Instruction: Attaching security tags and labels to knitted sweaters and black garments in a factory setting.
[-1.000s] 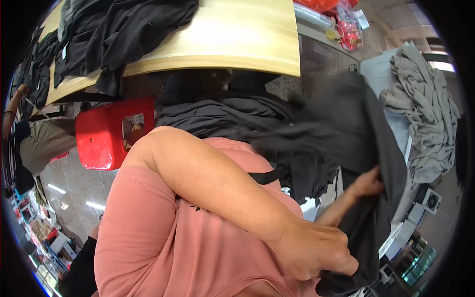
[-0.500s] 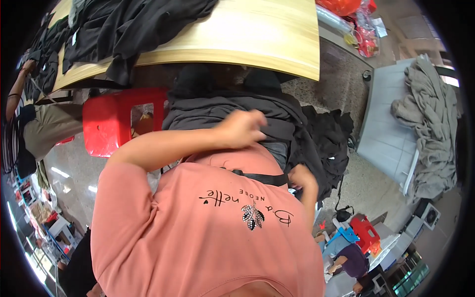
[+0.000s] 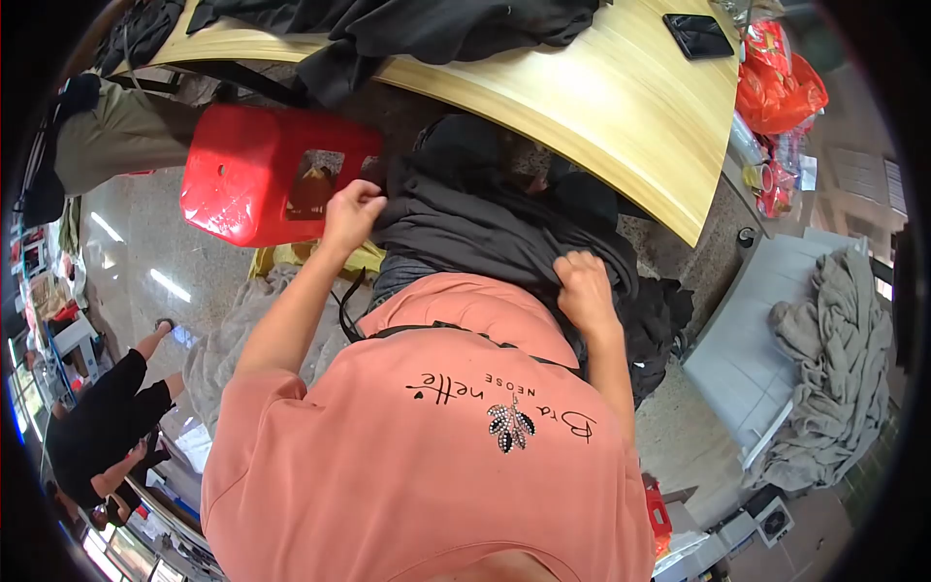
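Observation:
A dark grey garment [image 3: 475, 233] lies in folds across my lap. On its right part, my right hand [image 3: 585, 286] is closed in a fist, gripping the cloth. Just off the garment's left edge is my left hand [image 3: 351, 215], fingers curled and thumb drawn in toward them. Whether it pinches a bit of cloth is too small to make out. Below the garment shows the hem of my pink shirt [image 3: 485, 301], with a black strap [image 3: 349, 310] around my waist.
More dark garments [image 3: 446, 29] lie on the wooden table [image 3: 621, 107] with a phone [image 3: 698, 36]. A red stool [image 3: 233, 175] stands at left, a pale cloth heap [image 3: 218, 364] below it. At right are a dark pile [image 3: 664, 310] and a grey bin [image 3: 756, 330] with grey cloth. People stand at left.
My left hand has moved from over my waist out to the garment's left edge. My right hand has come up from my hip onto the garment. The view has shifted, showing the phone.

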Tool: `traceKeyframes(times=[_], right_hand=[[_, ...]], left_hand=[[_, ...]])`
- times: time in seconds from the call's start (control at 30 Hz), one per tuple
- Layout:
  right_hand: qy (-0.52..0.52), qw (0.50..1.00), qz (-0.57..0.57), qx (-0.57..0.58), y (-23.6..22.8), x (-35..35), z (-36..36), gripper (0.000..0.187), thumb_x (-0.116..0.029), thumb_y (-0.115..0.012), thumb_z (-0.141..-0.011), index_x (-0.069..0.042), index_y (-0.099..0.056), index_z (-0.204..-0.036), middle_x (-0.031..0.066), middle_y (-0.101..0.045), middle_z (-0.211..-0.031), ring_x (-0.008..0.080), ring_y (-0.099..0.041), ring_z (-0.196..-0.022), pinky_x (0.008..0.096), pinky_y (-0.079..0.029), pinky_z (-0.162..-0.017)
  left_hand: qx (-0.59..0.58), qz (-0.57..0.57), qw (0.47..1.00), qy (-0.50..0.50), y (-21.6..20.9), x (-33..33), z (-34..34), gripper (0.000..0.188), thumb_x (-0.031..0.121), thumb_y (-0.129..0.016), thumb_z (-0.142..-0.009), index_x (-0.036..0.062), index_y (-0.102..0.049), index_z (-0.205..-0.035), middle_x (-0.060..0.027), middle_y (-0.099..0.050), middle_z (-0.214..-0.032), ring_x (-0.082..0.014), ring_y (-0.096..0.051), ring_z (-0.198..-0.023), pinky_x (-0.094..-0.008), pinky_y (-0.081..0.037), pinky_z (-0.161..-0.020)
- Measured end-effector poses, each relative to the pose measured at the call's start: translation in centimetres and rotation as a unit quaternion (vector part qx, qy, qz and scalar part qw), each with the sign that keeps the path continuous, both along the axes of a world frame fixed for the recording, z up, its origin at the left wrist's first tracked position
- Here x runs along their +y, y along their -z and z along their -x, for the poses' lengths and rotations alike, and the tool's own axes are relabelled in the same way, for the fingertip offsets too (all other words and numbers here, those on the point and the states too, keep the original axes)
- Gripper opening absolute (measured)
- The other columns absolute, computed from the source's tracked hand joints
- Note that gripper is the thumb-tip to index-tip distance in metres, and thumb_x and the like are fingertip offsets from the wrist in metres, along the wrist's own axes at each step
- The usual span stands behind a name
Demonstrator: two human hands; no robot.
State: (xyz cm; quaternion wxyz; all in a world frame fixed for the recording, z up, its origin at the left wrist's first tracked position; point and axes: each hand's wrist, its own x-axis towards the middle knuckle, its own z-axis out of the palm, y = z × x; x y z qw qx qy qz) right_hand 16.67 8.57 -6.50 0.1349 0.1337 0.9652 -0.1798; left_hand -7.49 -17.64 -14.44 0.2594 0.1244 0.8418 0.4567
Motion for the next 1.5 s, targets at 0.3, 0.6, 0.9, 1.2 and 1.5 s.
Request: traceKeyframes(times=[0.3,0.6,0.9,1.2,1.5], right_hand=[[0.154,0.958,0.092,-0.224,-3.9,3.5,-9.6,0.023,0.001,-0.057,-0.053,0.004,-0.052,-0.075,0.0236,-0.054,-0.079,0.04,-0.052,-0.079,0.0421,-0.04,-0.063],[0.064,0.953,0.189,0.227,1.5,-1.1,5.1,0.01,-0.011,-0.06,-0.076,-0.002,-0.06,-0.08,0.0122,-0.059,-0.079,0.0288,-0.058,-0.072,0.0338,-0.046,-0.063],[0.133,0.953,0.229,-0.149,6.1,-3.0,9.1,0.03,-0.026,-0.063,-0.07,0.003,-0.061,-0.08,0.0226,-0.06,-0.074,0.0356,-0.059,-0.07,0.0381,-0.046,-0.065],[0.318,0.754,0.561,0.128,3.5,-2.6,7.1,0.014,0.005,-0.05,-0.07,0.0,-0.056,-0.083,0.0036,-0.056,-0.069,0.0097,-0.053,-0.064,0.0218,-0.041,-0.058],[0.227,0.935,0.241,0.13,-6.0,-1.8,4.4,0.031,0.001,-0.058,-0.069,-0.002,-0.046,-0.097,0.0083,-0.053,-0.067,0.0177,-0.056,-0.066,0.0271,-0.043,-0.061]], left_hand=[[0.208,0.01,0.898,0.387,-5.1,3.3,-5.0,0.036,0.021,-0.071,-0.063,0.004,-0.057,-0.091,-0.0125,-0.057,-0.09,-0.031,-0.053,-0.088,-0.038,-0.042,-0.074],[0.091,0.01,0.935,0.343,-6.7,0.9,-5.2,0.025,0.023,-0.069,-0.068,0.0007,-0.06,-0.076,-0.0148,-0.06,-0.072,-0.0332,-0.058,-0.066,-0.0383,-0.045,-0.056],[0.143,-0.009,0.896,0.42,-7.8,1.9,-4.4,0.024,0.023,-0.058,-0.076,-0.0006,-0.059,-0.08,-0.0146,-0.057,-0.079,-0.0314,-0.054,-0.081,-0.0397,-0.042,-0.07],[0.245,-0.052,0.897,0.365,-4.8,11.6,-2.6,0.024,0.005,-0.06,-0.069,0.0021,-0.059,-0.093,-0.0133,-0.057,-0.092,-0.0316,-0.053,-0.089,-0.0384,-0.043,-0.076],[-0.215,-0.119,0.883,0.399,-9.3,13.0,-1.7,0.014,0.009,-0.062,-0.078,-0.0023,-0.062,-0.085,-0.0007,-0.059,-0.067,-0.0052,-0.048,-0.062,-0.0221,-0.042,-0.06]])
